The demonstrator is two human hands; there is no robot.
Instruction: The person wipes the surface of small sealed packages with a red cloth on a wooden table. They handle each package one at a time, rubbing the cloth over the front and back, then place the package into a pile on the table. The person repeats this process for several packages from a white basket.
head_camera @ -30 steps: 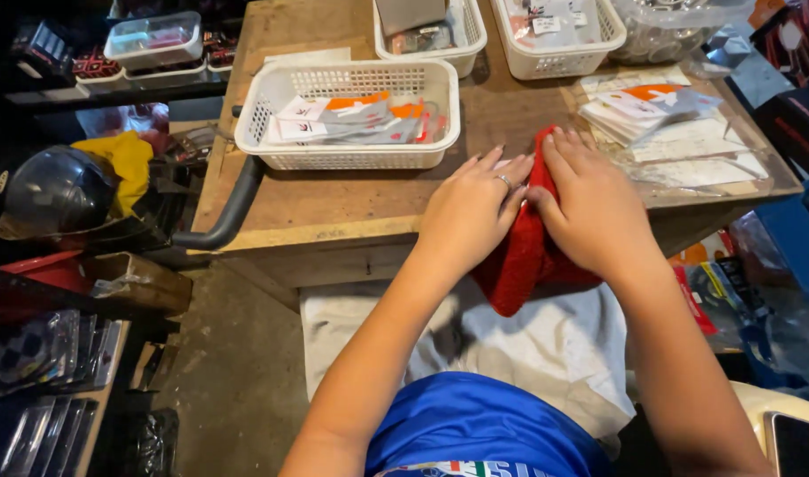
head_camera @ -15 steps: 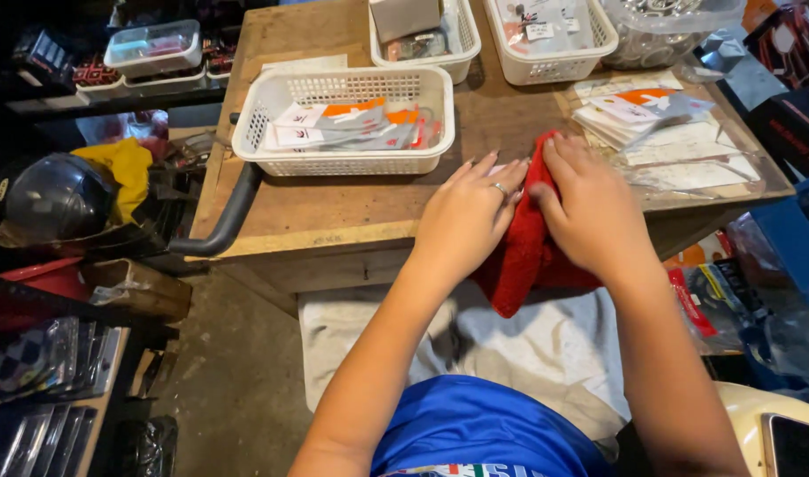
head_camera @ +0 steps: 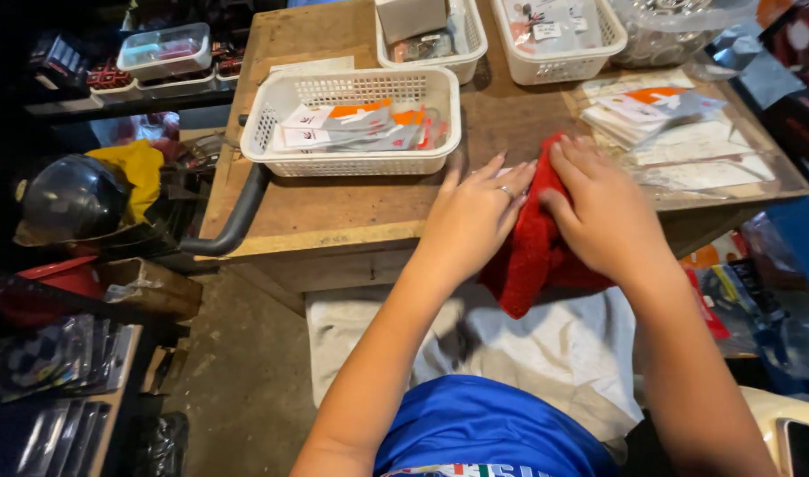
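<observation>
While both hands press down at the near edge of the wooden surface [head_camera: 334, 208], a red cloth [head_camera: 535, 256] lies bunched between them, part on the wood and part hanging over the edge toward the lap. The left hand [head_camera: 475, 216] lies flat and spread, fingers extended, against the cloth's left side; it presses rather than clasps, and a ring shows on one finger. The right hand [head_camera: 603, 216] is cupped over the cloth's right side, fingers curled onto the upper fold, holding it loosely. Judged from this placement, the two hands steady the cloth from both sides so that it does not slide off the edge.

Just beyond the left hand stands a white slotted basket [head_camera: 360, 159] holding flat packets with orange and white cards. Two further white baskets [head_camera: 457, 62] sit at the far side. To the right, near the right hand, a stack of clear plastic sleeves [head_camera: 687, 141] lies on the wood.

A black curved tube [head_camera: 236, 221] rests against the left edge, and a dark helmet [head_camera: 73, 199] sits lower left.

Whatever the cloth may wrap is hidden. The underside of both palms cannot be seen. The far baskets are cut off by the frame, and their contents are too small to identify.
</observation>
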